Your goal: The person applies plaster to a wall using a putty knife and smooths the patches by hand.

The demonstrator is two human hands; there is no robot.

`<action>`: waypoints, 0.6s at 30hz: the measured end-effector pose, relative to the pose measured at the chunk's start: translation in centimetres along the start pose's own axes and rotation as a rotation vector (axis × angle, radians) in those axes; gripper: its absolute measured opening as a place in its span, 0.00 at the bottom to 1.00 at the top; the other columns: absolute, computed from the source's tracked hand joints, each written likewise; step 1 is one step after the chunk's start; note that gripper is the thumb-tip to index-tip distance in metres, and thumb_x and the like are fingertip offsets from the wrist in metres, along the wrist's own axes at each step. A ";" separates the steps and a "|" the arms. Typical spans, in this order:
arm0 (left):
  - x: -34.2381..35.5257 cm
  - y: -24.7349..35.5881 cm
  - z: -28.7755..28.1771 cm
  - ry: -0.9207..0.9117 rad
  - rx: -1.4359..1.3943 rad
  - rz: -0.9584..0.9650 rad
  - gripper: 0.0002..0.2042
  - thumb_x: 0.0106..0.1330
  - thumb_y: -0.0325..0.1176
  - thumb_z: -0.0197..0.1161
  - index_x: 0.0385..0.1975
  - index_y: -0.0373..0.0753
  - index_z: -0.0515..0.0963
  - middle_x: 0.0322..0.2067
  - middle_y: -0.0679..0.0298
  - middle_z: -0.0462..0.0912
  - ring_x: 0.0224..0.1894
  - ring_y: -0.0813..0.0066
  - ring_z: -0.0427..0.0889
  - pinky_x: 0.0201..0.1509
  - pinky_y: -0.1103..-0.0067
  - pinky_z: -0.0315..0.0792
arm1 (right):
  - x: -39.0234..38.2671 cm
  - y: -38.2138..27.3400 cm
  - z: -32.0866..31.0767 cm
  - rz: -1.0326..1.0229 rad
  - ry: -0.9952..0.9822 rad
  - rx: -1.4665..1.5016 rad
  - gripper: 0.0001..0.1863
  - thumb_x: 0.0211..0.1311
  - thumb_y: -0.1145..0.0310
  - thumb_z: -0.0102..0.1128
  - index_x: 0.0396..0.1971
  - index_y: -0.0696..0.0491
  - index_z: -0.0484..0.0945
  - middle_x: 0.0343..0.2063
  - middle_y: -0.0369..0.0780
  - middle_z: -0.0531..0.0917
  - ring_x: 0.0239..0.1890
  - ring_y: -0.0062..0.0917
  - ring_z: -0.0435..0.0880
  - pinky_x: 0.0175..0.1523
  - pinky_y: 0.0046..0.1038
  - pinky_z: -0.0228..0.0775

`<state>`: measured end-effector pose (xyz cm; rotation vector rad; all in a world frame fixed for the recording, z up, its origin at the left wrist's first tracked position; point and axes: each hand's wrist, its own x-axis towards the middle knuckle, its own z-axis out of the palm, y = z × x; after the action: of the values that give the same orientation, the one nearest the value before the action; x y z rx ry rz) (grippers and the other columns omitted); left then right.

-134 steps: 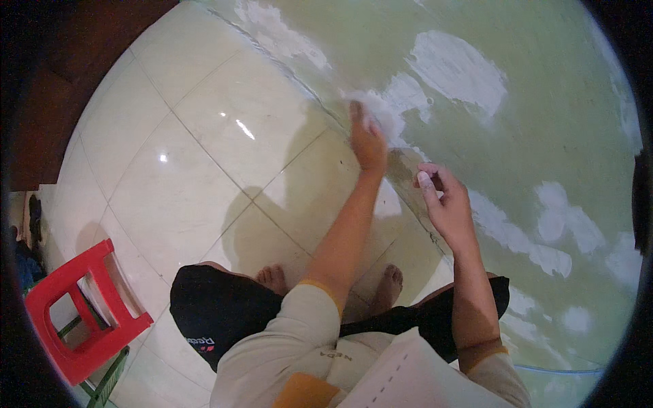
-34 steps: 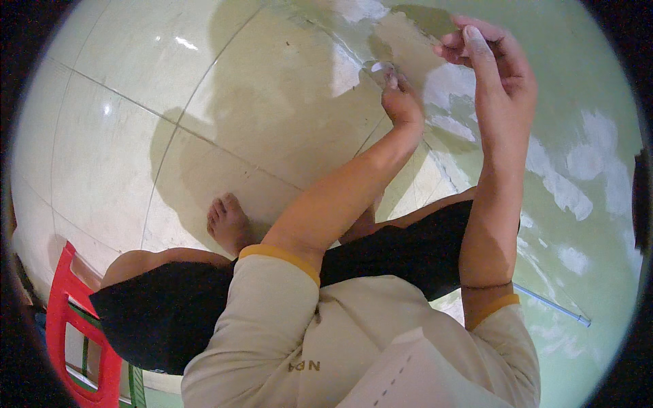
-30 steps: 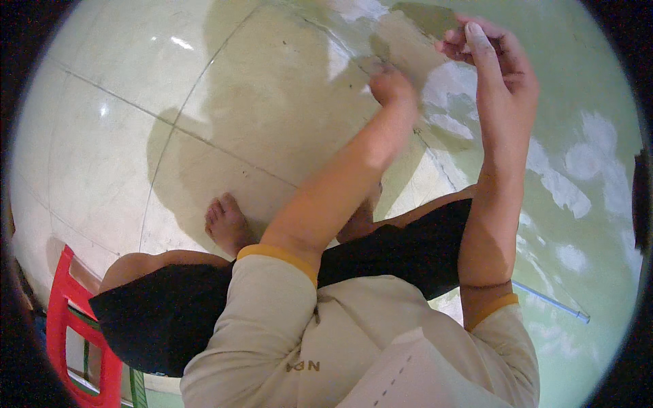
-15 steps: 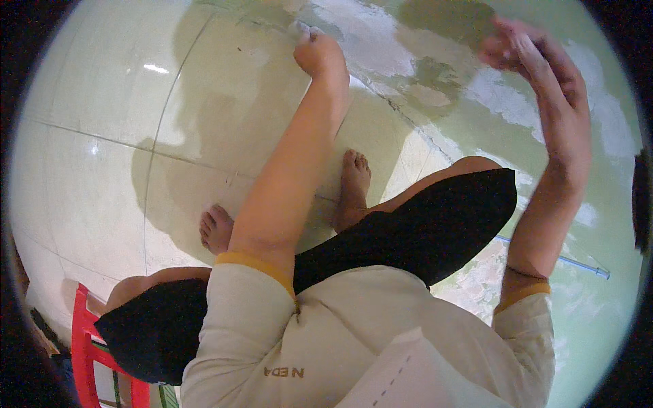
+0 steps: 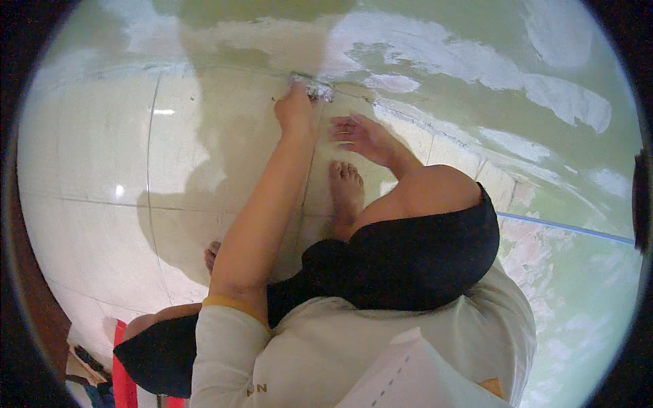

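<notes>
My left hand (image 5: pixel 294 107) is closed on a small whitish thing (image 5: pixel 317 89), too small to make out, at the seam between the green wall (image 5: pixel 401 37) with rough white patches and the cream tiled floor (image 5: pixel 102 156). Just right of it and lower, my right hand (image 5: pixel 355 134) reaches out past my bent right knee with its fingers apart and nothing visible in them. My bare right foot (image 5: pixel 345 194) rests on the tiles below that hand.
A red plastic stool (image 5: pixel 122 360) is partly visible at the lower left, near some dark items (image 5: pixel 95 367). A thin blue pipe or rod (image 5: pixel 564 228) runs along the green surface at the right. A dark brown edge (image 5: pixel 37 272) lies at the far left.
The view has turned, so the wall now spans the top. My right hand has come down from its raised position, fingers now spread. My left hand is still at the seam.
</notes>
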<state>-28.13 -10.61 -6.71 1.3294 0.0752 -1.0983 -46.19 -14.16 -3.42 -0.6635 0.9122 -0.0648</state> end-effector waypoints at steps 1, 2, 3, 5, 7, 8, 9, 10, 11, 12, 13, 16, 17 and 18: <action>-0.4 0.9 -0.4 0.047 -0.026 -0.098 0.16 0.64 0.35 0.55 0.42 0.24 0.73 0.34 0.53 0.78 0.31 0.63 0.79 0.29 0.66 0.78 | 1.9 1.0 0.7 0.017 -0.065 0.164 0.25 0.71 0.53 0.43 0.55 0.57 0.71 0.49 0.42 0.79 0.52 0.29 0.77 0.56 0.34 0.67; -1.1 1.1 0.0 0.021 -0.055 -0.149 0.16 0.63 0.35 0.55 0.41 0.25 0.74 0.33 0.54 0.78 0.30 0.64 0.79 0.29 0.66 0.77 | 2.5 1.3 1.0 -0.045 -0.067 0.186 0.24 0.71 0.53 0.43 0.54 0.57 0.71 0.48 0.42 0.79 0.51 0.30 0.77 0.56 0.34 0.66; -1.8 1.3 -0.1 0.011 -0.082 -0.193 0.16 0.63 0.36 0.56 0.40 0.27 0.74 0.32 0.55 0.79 0.28 0.65 0.78 0.28 0.67 0.76 | 3.3 1.5 1.7 -0.102 -0.083 0.207 0.23 0.71 0.54 0.44 0.54 0.57 0.72 0.48 0.41 0.80 0.51 0.30 0.77 0.56 0.34 0.66; -2.8 2.0 -0.1 -0.016 -0.056 -0.256 0.13 0.63 0.37 0.57 0.37 0.32 0.76 0.30 0.59 0.79 0.29 0.68 0.78 0.30 0.70 0.72 | 4.3 0.8 2.8 -0.186 -0.076 0.231 0.22 0.71 0.55 0.44 0.52 0.57 0.72 0.47 0.41 0.80 0.50 0.31 0.78 0.57 0.34 0.66; -2.9 2.3 -0.5 -0.033 0.060 -0.283 0.10 0.63 0.39 0.58 0.35 0.39 0.78 0.31 0.64 0.80 0.32 0.71 0.77 0.35 0.73 0.67 | 5.7 0.2 3.0 -0.237 -0.049 0.245 0.21 0.71 0.56 0.44 0.51 0.57 0.73 0.46 0.41 0.81 0.50 0.31 0.78 0.57 0.35 0.66; -2.3 1.6 -0.7 -0.055 0.109 -0.263 0.11 0.64 0.40 0.57 0.36 0.40 0.78 0.32 0.64 0.80 0.33 0.71 0.77 0.37 0.73 0.67 | 6.1 0.0 2.9 -0.254 -0.077 0.281 0.20 0.70 0.57 0.45 0.50 0.58 0.73 0.45 0.42 0.81 0.49 0.32 0.78 0.56 0.36 0.67; -1.1 0.5 -1.5 -0.072 0.156 -0.237 0.12 0.65 0.41 0.57 0.37 0.40 0.78 0.33 0.65 0.81 0.35 0.71 0.77 0.38 0.73 0.68 | 6.9 0.1 2.9 -0.270 -0.112 0.314 0.19 0.70 0.58 0.45 0.49 0.58 0.73 0.45 0.42 0.81 0.49 0.32 0.79 0.56 0.36 0.67; -0.7 0.3 -1.5 -0.103 0.202 -0.220 0.13 0.66 0.42 0.56 0.38 0.40 0.78 0.34 0.65 0.81 0.36 0.71 0.78 0.39 0.73 0.68 | 7.3 0.1 2.5 -0.291 -0.131 0.347 0.19 0.70 0.59 0.45 0.48 0.58 0.73 0.44 0.42 0.81 0.48 0.33 0.79 0.56 0.37 0.68; -0.2 0.4 -2.0 -0.192 0.275 -0.233 0.14 0.66 0.43 0.55 0.39 0.38 0.78 0.35 0.63 0.82 0.37 0.70 0.79 0.39 0.72 0.70 | 7.8 0.3 2.3 -0.298 -0.075 0.355 0.18 0.70 0.60 0.46 0.48 0.59 0.73 0.44 0.43 0.81 0.48 0.33 0.79 0.56 0.38 0.68; -0.3 1.5 -2.1 -0.283 0.349 -0.250 0.16 0.66 0.44 0.54 0.40 0.36 0.77 0.36 0.61 0.82 0.37 0.70 0.80 0.39 0.72 0.72 | 8.3 0.6 1.9 -0.304 -0.014 0.366 0.17 0.70 0.61 0.46 0.47 0.59 0.73 0.44 0.44 0.81 0.47 0.34 0.80 0.56 0.38 0.69; -0.2 3.0 -2.3 -0.374 0.419 -0.264 0.18 0.66 0.44 0.53 0.41 0.34 0.77 0.37 0.60 0.82 0.38 0.69 0.81 0.39 0.71 0.74 | 8.3 0.8 1.4 -0.310 0.044 0.373 0.16 0.70 0.62 0.46 0.47 0.59 0.73 0.43 0.44 0.81 0.47 0.35 0.80 0.56 0.39 0.69; 2.6 8.5 -5.9 -0.528 0.897 -0.073 0.22 0.67 0.48 0.53 0.49 0.35 0.75 0.42 0.59 0.82 0.42 0.70 0.81 0.44 0.74 0.73 | 6.7 -0.2 1.9 -0.452 0.177 0.275 0.15 0.69 0.65 0.46 0.47 0.61 0.72 0.43 0.47 0.80 0.47 0.37 0.80 0.56 0.40 0.71; 4.0 10.3 -7.6 -0.606 1.000 0.059 0.23 0.68 0.48 0.53 0.52 0.34 0.74 0.43 0.59 0.82 0.43 0.71 0.80 0.46 0.74 0.73 | 6.3 -0.2 1.2 -0.472 0.239 0.294 0.15 0.69 0.66 0.45 0.46 0.62 0.72 0.43 0.47 0.79 0.47 0.38 0.80 0.56 0.40 0.71; 4.8 13.4 -8.6 -0.642 1.143 0.092 0.24 0.68 0.48 0.53 0.54 0.33 0.72 0.45 0.57 0.81 0.45 0.70 0.80 0.47 0.74 0.73 | 5.7 -0.1 -0.2 -0.491 0.301 0.313 0.15 0.69 0.67 0.45 0.46 0.63 0.72 0.43 0.48 0.79 0.47 0.38 0.80 0.56 0.41 0.71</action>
<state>-12.18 -8.63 -2.57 1.8278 -1.2348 -1.5017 -42.81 -16.18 -7.54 -0.5784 0.9808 -0.7481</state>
